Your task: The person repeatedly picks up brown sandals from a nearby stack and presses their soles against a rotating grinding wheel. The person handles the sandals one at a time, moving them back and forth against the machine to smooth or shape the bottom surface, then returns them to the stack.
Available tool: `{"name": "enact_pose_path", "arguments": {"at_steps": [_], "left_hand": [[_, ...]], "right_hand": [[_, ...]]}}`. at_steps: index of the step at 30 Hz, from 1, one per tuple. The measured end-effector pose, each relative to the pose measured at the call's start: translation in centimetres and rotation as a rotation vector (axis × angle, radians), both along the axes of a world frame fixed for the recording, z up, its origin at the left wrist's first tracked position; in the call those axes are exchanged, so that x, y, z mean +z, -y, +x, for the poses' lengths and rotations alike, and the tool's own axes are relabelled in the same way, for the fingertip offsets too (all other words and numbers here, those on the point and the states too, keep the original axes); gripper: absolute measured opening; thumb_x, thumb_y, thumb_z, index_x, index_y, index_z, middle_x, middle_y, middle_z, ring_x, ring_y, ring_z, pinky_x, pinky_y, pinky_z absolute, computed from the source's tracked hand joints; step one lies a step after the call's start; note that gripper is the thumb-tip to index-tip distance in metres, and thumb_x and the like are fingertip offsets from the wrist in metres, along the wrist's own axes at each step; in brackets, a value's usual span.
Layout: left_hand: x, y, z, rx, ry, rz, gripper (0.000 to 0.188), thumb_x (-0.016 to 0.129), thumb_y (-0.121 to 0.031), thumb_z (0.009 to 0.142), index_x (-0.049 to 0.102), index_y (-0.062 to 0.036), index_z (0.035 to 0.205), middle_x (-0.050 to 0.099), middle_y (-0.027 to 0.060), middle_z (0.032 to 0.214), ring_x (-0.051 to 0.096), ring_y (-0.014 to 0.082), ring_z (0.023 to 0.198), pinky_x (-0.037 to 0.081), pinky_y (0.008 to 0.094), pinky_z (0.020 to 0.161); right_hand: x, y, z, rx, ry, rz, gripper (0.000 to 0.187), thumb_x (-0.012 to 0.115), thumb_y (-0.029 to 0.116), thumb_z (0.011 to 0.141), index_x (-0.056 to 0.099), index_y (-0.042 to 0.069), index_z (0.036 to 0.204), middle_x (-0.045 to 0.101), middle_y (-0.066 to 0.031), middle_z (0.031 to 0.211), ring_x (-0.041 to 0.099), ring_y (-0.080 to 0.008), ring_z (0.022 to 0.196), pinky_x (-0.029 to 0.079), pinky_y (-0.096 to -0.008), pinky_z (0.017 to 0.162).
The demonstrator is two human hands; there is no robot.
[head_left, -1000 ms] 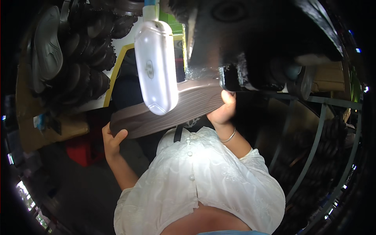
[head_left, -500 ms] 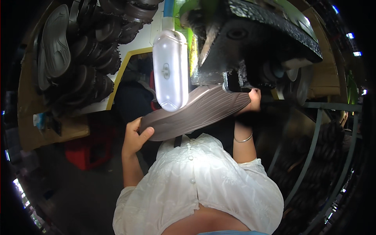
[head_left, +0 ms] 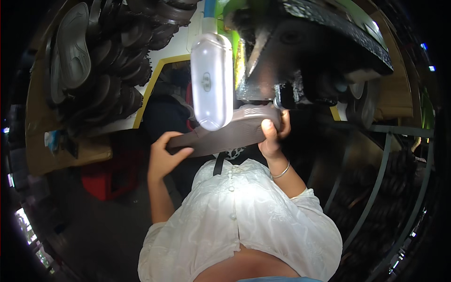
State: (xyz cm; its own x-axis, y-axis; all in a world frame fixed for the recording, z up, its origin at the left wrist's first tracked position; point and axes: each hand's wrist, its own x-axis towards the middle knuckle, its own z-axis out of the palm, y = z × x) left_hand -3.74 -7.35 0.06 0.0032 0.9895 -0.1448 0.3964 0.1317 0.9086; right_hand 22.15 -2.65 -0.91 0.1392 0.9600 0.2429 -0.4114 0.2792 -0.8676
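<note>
We now see a different face of the brown moulded shoe sole (head_left: 230, 138): a moment ago its long-grooved face was toward us, while now a plainer, finely textured one shows, with a thick ribbed side wall at the right end. The sole hangs below the capsule-shaped white lamp (head_left: 211, 82) and reaches farther to the lamp's right than to its left; the lamp's lower tip overlaps the sole in view, and we cannot tell whether they touch.

Below and left of the lamp, the left hand (head_left: 164, 155) pinches the sole's narrow-looking end between thumb and fingers. Below and right of the lamp, the right hand (head_left: 272, 136) grips the thicker end, thumb flat on the face, fingers curled round behind; it has come in closer to the lamp than in the picture before.

The black machine head (head_left: 324, 51), right of the lamp, stands just above that thicker end; contact is unclear to us. We judge that the turn offers another stretch of the sole's edge to the machine, and that the handling of this piece is still under way. Left of the lamp, we find the heap of dark soles (head_left: 108, 61), many with ragged rims
</note>
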Motion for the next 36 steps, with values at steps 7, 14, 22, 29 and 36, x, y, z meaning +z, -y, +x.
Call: {"name": "enact_pose_path", "arguments": {"at_steps": [7, 14, 22, 29, 36], "left_hand": [[0.8, -2.6, 7.6, -0.086, -0.232, 0.4, 0.035, 0.077, -0.023, 0.061, 0.061, -0.0028, 0.085, 0.057, 0.0089, 0.074, 0.059, 0.0246, 0.067, 0.045, 0.0314, 0.06], [1.9, -4.0, 10.0, -0.276, -0.614, 0.583, 0.035, 0.076, -0.028, 0.052, 0.059, -0.0096, 0.078, 0.048, 0.0054, 0.068, 0.053, 0.023, 0.06, 0.042, 0.0327, 0.054], [3.1, -4.1, 9.5, -0.231, -0.468, 0.525, 0.038, 0.074, -0.035, 0.062, 0.061, -0.0046, 0.082, 0.055, 0.0093, 0.069, 0.057, 0.0254, 0.06, 0.046, 0.0326, 0.055], [5.7, -5.4, 9.9, -0.173, -0.437, 0.487, 0.036, 0.073, -0.033, 0.065, 0.063, -0.0038, 0.083, 0.06, 0.0098, 0.073, 0.059, 0.0229, 0.061, 0.048, 0.0313, 0.058], [7.1, -5.9, 8.6, -0.174, -0.405, 0.407, 0.031, 0.073, -0.03, 0.067, 0.066, -0.0046, 0.083, 0.062, 0.0097, 0.076, 0.061, 0.0221, 0.065, 0.048, 0.0287, 0.059]], "right_hand": [[3.6, -1.9, 4.7, 0.323, 0.534, -0.012, 0.027, 0.067, 0.019, 0.07, 0.055, -0.001, 0.083, 0.058, -0.0042, 0.075, 0.053, -0.0078, 0.069, 0.043, -0.0225, 0.064], [4.5, -1.3, 3.9, 0.342, 1.086, -0.086, 0.03, 0.058, 0.028, 0.082, 0.064, 0.001, 0.073, 0.06, -0.0131, 0.066, 0.059, -0.0267, 0.059, 0.045, -0.0303, 0.053], [2.2, -1.6, 8.3, 0.251, 0.188, -0.239, 0.043, 0.054, 0.023, 0.086, 0.042, -0.006, 0.116, 0.059, -0.0142, 0.097, 0.057, -0.0179, 0.09, 0.043, -0.0268, 0.081], [1.5, 0.4, 6.7, 0.153, 0.042, -0.133, 0.033, 0.054, 0.014, 0.084, 0.046, -0.005, 0.111, 0.057, -0.0101, 0.098, 0.054, -0.0133, 0.09, 0.042, -0.0257, 0.084], [1.3, 0.7, 4.0, 0.061, 0.025, -0.087, 0.025, 0.05, 0.012, 0.086, 0.049, -0.002, 0.106, 0.056, -0.0071, 0.096, 0.052, -0.0104, 0.086, 0.041, -0.0241, 0.08]]}}
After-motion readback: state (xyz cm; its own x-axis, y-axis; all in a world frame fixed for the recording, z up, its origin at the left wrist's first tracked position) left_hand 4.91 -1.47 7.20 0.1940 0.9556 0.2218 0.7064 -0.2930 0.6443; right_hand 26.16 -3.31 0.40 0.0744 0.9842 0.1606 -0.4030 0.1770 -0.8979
